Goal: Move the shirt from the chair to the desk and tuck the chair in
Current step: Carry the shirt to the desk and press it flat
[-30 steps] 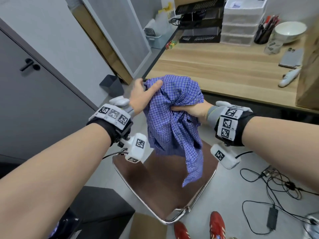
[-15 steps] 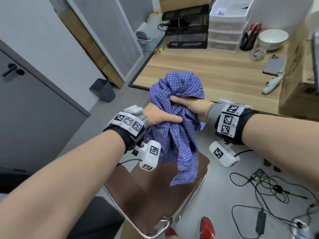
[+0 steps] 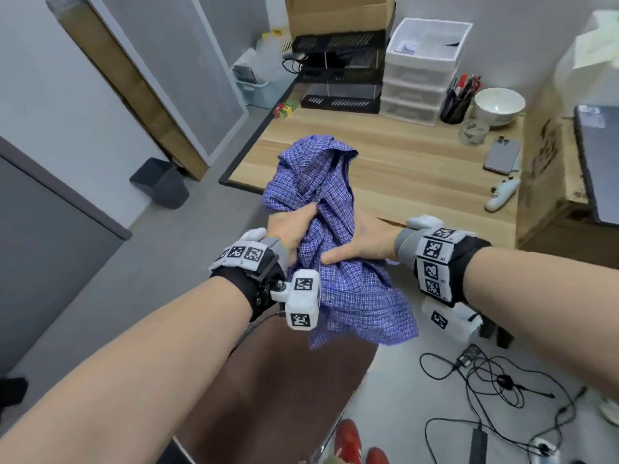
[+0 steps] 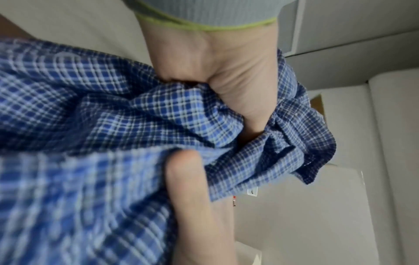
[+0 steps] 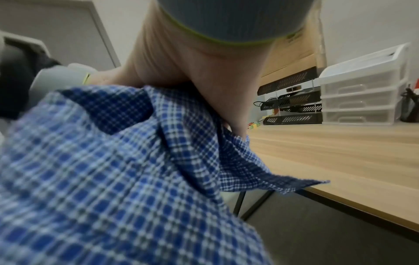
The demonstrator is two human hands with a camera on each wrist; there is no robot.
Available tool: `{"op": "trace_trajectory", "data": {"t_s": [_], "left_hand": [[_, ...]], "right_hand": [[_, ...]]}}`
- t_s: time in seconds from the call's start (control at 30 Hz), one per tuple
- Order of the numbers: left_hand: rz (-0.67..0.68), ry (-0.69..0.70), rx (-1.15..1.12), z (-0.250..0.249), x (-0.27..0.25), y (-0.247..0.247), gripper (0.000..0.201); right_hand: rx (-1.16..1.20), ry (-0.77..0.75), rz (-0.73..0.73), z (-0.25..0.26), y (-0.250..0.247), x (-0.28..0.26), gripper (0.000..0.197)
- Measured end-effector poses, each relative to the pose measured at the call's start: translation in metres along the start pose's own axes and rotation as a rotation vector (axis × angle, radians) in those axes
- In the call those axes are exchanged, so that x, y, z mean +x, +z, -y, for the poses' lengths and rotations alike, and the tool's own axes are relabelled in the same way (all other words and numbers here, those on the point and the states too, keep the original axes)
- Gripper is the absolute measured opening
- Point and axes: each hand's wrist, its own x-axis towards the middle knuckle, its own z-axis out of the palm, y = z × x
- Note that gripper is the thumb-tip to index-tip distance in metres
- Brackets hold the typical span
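We hold the shirt (image 3: 330,229) bunched between both hands: our left hand (image 3: 289,229) grips it from the left, our right hand (image 3: 363,244) clamps it from the right. It is off the chair (image 3: 284,396), in the air at the near edge of the desk (image 3: 418,169), not yet laid down. The chair is not tucked in yet. The desk is light wood and carries trays (image 3: 338,78), drawers (image 3: 422,68), a bowl (image 3: 499,107) and a phone (image 3: 502,157). Cables (image 3: 485,373) lie on the grey floor.
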Motion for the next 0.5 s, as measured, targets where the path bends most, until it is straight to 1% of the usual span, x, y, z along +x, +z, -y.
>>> {"op": "trace_trajectory", "data": {"t_s": [0.07,0.17,0.23,0.3,0.4,0.43,0.5], "left_hand": [[-0.011,-0.035,-0.098,-0.003,0.015,0.005,0.017],[-0.042,-0.086,-0.215,-0.011,0.036,0.010,0.029],[-0.039,-0.127,-0.282,-0.020,0.052,0.013,0.033],[-0.011,-0.153,-0.334,-0.028,0.065,0.019,0.033],[0.011,-0.162,-0.403,-0.041,0.084,0.029,0.033],[0.012,-0.163,-0.421,-0.045,0.089,0.031,0.037],[0.043,-0.160,-0.446,-0.052,0.106,0.037,0.058]], "right_hand": [[-0.085,-0.018,-0.034,0.001,0.000,0.015,0.115],[-0.152,0.003,-0.115,-0.007,0.001,0.035,0.137],[-0.205,0.049,-0.192,-0.013,0.001,0.047,0.141],[-0.226,0.062,-0.267,-0.014,-0.007,0.058,0.131],[-0.255,0.032,-0.370,-0.007,-0.025,0.074,0.102],[-0.250,0.033,-0.385,-0.005,-0.032,0.077,0.095],[-0.261,0.034,-0.408,-0.004,-0.049,0.090,0.082]]}}
